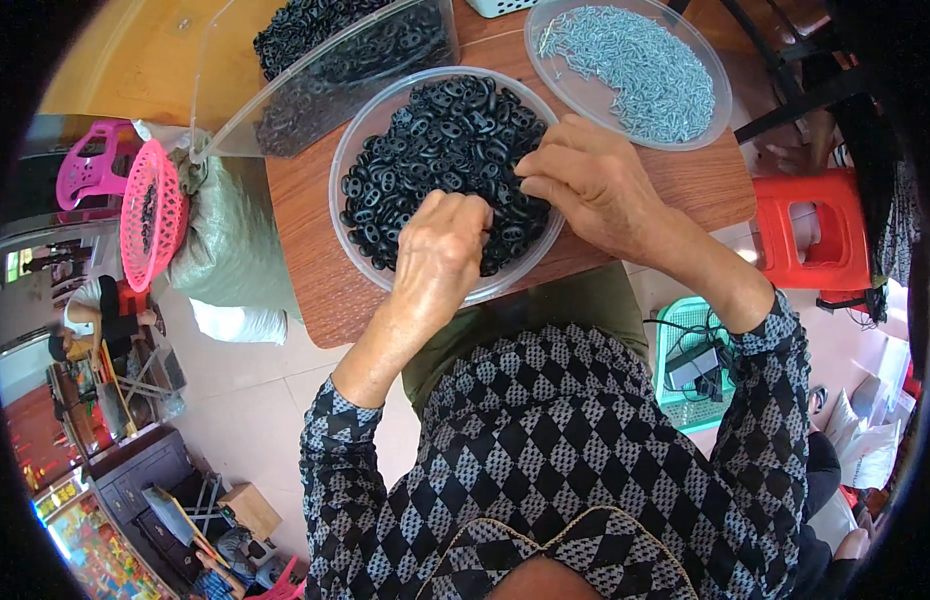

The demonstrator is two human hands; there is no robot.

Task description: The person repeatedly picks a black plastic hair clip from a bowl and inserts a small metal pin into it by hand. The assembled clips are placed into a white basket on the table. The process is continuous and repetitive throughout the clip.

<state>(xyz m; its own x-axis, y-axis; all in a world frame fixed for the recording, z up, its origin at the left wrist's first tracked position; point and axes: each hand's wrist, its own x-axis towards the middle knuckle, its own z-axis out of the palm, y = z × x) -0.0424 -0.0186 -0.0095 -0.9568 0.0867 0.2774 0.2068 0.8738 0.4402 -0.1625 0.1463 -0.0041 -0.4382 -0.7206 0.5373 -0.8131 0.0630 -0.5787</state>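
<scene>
Both hands, left hand [440, 250] and right hand [585, 180], curl fingers into black rings [425, 140] in the clear bowl [350, 150].

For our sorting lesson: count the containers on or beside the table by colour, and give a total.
Clear bowls: 2
Clear bin: 1
Pink baskets: 2
Green basket: 1
Total: 6
</scene>
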